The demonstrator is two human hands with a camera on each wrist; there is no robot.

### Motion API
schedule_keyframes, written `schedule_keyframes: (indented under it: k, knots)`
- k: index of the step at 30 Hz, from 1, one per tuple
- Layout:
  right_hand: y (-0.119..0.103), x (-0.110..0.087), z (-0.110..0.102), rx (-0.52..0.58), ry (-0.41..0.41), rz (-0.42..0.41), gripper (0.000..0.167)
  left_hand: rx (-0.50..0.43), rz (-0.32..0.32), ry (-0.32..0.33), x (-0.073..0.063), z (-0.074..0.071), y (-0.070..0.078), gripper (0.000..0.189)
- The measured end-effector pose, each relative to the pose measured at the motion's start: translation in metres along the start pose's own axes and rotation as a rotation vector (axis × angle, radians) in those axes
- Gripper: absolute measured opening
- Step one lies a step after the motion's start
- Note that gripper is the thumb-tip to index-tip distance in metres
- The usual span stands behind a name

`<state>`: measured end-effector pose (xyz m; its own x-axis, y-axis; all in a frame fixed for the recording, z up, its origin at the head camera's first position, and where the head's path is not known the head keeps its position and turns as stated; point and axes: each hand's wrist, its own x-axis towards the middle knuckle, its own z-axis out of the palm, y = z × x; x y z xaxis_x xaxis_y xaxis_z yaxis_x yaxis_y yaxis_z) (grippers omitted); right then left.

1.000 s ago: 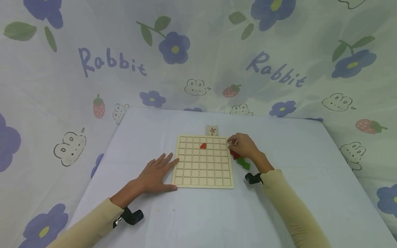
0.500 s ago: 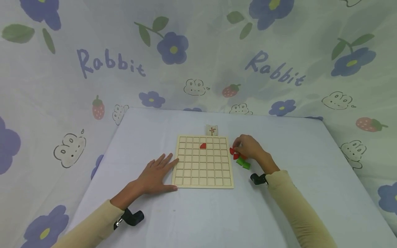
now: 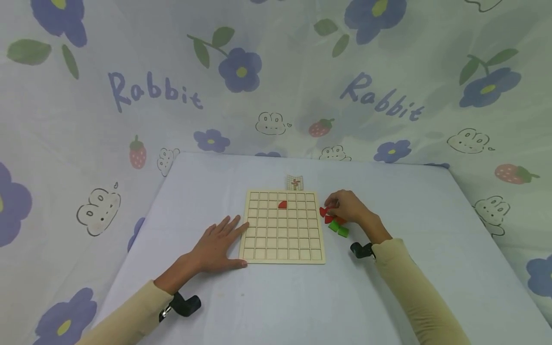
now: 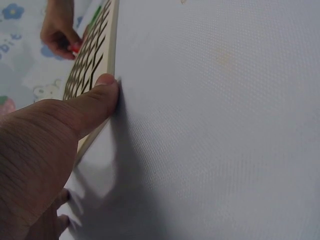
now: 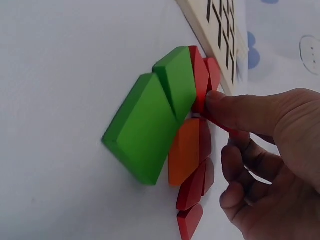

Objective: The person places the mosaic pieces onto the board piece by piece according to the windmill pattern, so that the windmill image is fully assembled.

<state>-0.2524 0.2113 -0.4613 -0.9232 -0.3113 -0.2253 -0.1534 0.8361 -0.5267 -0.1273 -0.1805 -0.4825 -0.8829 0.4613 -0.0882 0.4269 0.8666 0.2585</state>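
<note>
A square wooden grid board (image 3: pixel 282 227) lies on the white table, with one red quarter-round piece (image 3: pixel 282 205) in a cell of its upper part. My left hand (image 3: pixel 217 247) rests spread at the board's left side, its thumb (image 4: pixel 97 100) against the front left corner. Beyond the board's right edge, my right hand (image 3: pixel 348 206) pinches a red piece (image 5: pixel 220 126) between thumb and index finger, mostly covered by them. Around it lie several more red pieces (image 5: pixel 192 187), an orange block (image 5: pixel 184 152) and two green blocks (image 5: pixel 142 127).
Behind the board's far edge stands a small card (image 3: pixel 295 182) with a gridded pinwheel picture. A printed cloth (image 3: pixel 302 86) with flowers and rabbits hangs behind and beside the table (image 3: pixel 276 306). Small black cameras (image 3: pixel 186 305) are strapped to both wrists.
My right hand has shifted right, from the board's right edge to the coloured pieces, uncovering some red ones. My left hand has stayed in place.
</note>
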Motion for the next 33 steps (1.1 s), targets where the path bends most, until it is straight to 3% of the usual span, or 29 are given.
schedule_keyframes:
  k: [8,15,20,24,27,33]
  knots:
    - [-0.003,0.003,0.001,0.021,-0.069,0.007,0.017,0.013,0.002,-0.008,-0.001,0.001,-0.002,0.101]
    - [-0.011,0.004,-0.004,0.049,0.032,-0.087,0.013,0.005,0.004,-0.011,-0.001,0.003,-0.003,0.101]
    - [-0.017,0.008,0.004,0.209,0.106,-0.168,0.006,0.012,-0.001,-0.009,0.0,0.004,-0.004,0.101]
    - [-0.024,0.012,0.013,0.283,0.118,-0.19,0.005,0.02,-0.004,-0.007,0.001,0.005,-0.004,0.101]
    - [-0.03,0.016,0.021,0.256,0.114,-0.197,0.014,0.017,-0.002,-0.004,0.001,0.004,-0.003,0.1]
    - [-0.038,0.026,0.035,0.036,0.097,-0.21,0.034,0.015,0.002,-0.002,0.0,0.003,-0.003,0.101]
